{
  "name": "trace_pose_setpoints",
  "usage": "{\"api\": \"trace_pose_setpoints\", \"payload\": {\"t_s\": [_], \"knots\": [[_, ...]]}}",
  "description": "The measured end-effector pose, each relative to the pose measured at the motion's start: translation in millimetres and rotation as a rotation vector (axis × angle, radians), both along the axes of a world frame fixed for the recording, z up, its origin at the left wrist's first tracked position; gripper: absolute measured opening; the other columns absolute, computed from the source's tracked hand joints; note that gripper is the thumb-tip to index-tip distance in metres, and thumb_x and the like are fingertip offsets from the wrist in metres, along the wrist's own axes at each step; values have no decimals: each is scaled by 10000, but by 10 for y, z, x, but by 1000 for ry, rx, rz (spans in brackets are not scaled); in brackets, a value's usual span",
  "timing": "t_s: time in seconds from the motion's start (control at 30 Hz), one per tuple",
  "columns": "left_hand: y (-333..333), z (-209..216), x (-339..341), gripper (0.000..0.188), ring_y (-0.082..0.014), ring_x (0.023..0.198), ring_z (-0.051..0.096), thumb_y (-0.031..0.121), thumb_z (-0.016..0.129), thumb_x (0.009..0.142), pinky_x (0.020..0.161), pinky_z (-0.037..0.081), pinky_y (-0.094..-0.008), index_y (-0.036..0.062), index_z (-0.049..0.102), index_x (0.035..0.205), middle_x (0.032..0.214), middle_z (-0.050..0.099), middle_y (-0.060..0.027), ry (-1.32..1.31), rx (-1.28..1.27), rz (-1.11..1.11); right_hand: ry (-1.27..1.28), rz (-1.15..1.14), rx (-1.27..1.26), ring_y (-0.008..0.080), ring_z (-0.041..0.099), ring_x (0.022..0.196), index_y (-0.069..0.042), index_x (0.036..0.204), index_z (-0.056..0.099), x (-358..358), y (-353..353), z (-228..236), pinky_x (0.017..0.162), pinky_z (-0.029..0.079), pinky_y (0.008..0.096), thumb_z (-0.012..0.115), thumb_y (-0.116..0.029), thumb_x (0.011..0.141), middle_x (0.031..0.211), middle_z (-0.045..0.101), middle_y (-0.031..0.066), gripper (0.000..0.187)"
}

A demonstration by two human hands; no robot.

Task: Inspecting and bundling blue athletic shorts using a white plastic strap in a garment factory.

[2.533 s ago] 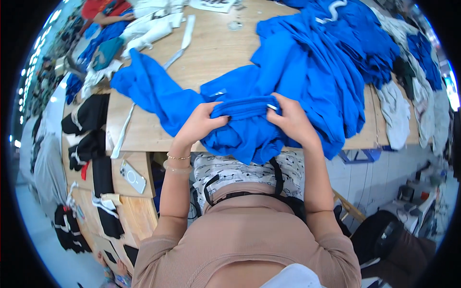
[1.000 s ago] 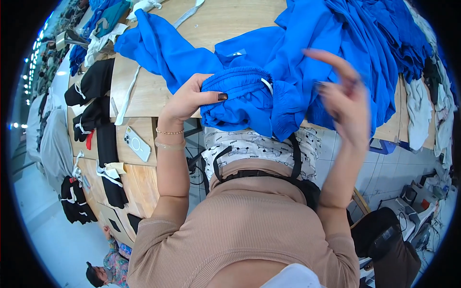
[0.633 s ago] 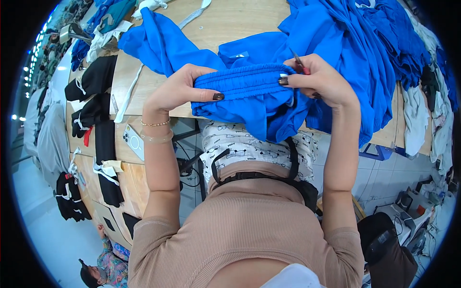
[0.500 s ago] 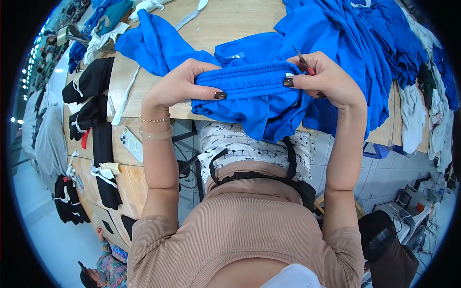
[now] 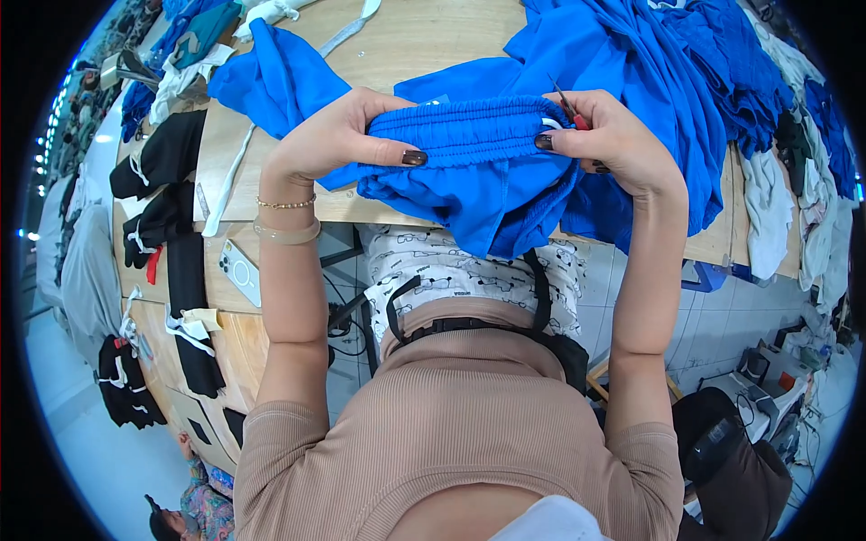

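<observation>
Between my two hands a blue garment with a gathered elastic waistband (image 5: 460,135) is held up at the table's near edge. My left hand (image 5: 334,140) is closed on the band's left end, thumb in front and the other fingers hidden behind it. At the right end my right hand (image 5: 618,144) pinches the band with its thumb. Small snips with red handles (image 5: 578,118) are also tucked in that hand, their dark pointed blades upward. A small white bit, perhaps a label, shows beside the right thumb. The garment's loose cloth hangs in folds below the band.
More blue garments (image 5: 631,81) are heaped on the wooden table (image 5: 424,41) at the back right. At left lie folded black bundles (image 5: 161,153), white strips and a phone (image 5: 240,273). White cloths (image 5: 769,216) hang at the right edge. A person (image 5: 194,505) is at lower left.
The waistband has tilted slightly, and both hands have shifted a little up and left in the picture. Both still hold the garment, and the snips remain in my right hand.
</observation>
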State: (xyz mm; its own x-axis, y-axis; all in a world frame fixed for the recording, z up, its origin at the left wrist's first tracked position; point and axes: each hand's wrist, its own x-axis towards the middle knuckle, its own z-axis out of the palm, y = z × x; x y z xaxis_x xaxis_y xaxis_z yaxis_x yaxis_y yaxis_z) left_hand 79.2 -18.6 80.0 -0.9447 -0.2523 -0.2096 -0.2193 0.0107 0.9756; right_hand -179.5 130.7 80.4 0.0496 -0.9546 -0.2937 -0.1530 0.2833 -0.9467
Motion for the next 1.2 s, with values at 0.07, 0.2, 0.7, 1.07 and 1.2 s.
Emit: {"api": "trace_pose_setpoints", "payload": {"t_s": [0.07, 0.2, 0.7, 1.07, 1.2], "knots": [[17, 12, 6, 311, -57, 773, 553, 95, 718, 772, 723, 488, -196, -58, 641, 1032, 895, 660, -30, 5, 14, 1, 9, 2, -6, -2, 379, 496, -60, 945, 640, 3, -8, -21, 425, 271, 173, 684, -200, 735, 649, 496, -80, 256], [9, 9, 21, 323, -57, 779, 555, 95, 714, 776, 727, 488, -193, -57, 637, 1050, 906, 662, -31, 14, 14, -11, 25, -5, -15, -2, 380, 501, -66, 918, 643, 31, -16, -19, 429, 276, 173, 678, -199, 730, 643, 493, -81, 233], [-1, 4, 11, 355, -70, 813, 569, 97, 719, 773, 764, 495, -209, -57, 628, 1079, 945, 665, -46, 16, 25, -45, 21, -18, -24, 0, 387, 505, -56, 914, 638, 45, 1, -31, 431, 289, 168, 662, -193, 735, 652, 499, -73, 227], [-13, 15, -1, 321, -77, 821, 569, 95, 708, 784, 771, 495, -221, -62, 633, 1053, 937, 662, -40, 11, -6, -17, 91, 30, -96, -3, 367, 566, -52, 804, 600, 39, -39, 100, 488, 265, 170, 645, -129, 769, 655, 464, -85, 96], [-3, 53, -67, 346, -100, 843, 582, 120, 707, 781, 804, 491, -250, -52, 623, 1069, 944, 661, -52, -42, -60, -22, 81, 46, -149, 5, 351, 571, -53, 774, 581, 47, -69, 16, 490, 251, 179, 627, -117, 765, 659, 447, -85, 80]]}}
